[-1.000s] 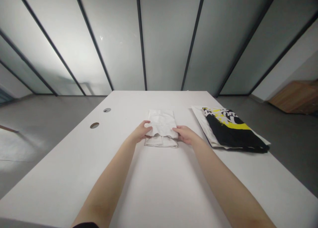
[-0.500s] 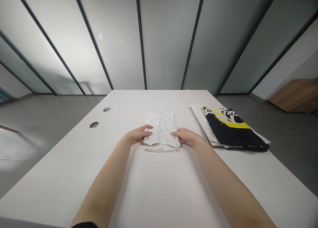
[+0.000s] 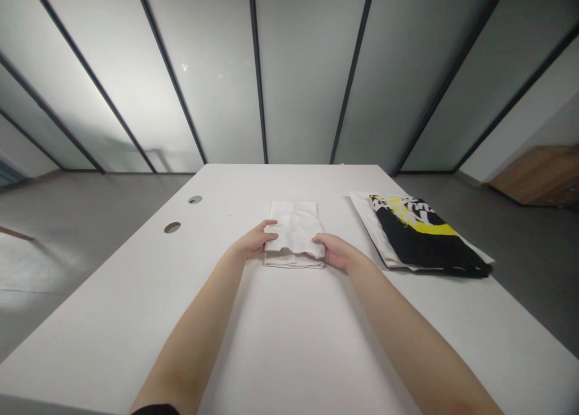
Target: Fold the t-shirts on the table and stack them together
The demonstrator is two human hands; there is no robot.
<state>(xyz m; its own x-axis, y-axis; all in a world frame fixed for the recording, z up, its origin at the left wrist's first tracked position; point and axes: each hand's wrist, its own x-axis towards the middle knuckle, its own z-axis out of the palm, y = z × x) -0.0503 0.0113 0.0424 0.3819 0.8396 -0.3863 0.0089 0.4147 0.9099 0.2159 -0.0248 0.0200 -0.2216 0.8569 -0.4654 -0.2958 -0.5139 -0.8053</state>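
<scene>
A folded white cloth [image 3: 295, 225], perhaps a garment, lies in the middle of the white table [image 3: 289, 330]. My left hand [image 3: 257, 240] grips its left edge, with the thumb on top and the other fingers partly hidden at the side. At the right edge, my right hand [image 3: 333, 249] pinches the cloth in the same way. Between the hands the upper layer is slightly raised, its near edge wavy. Below it, the lower folded layers show along the near side.
To the right lies a stack of folded clothes [image 3: 429, 240], a black, yellow and white printed one on top of white ones. Two round holes [image 3: 172, 227] pierce the tabletop at the left. A frosted glass partition [image 3: 298, 71] stands behind the table.
Both hands have moved slightly away from me with the cloth. Its upper layer's near edge has lifted and shifted back, showing more of the layers below.
</scene>
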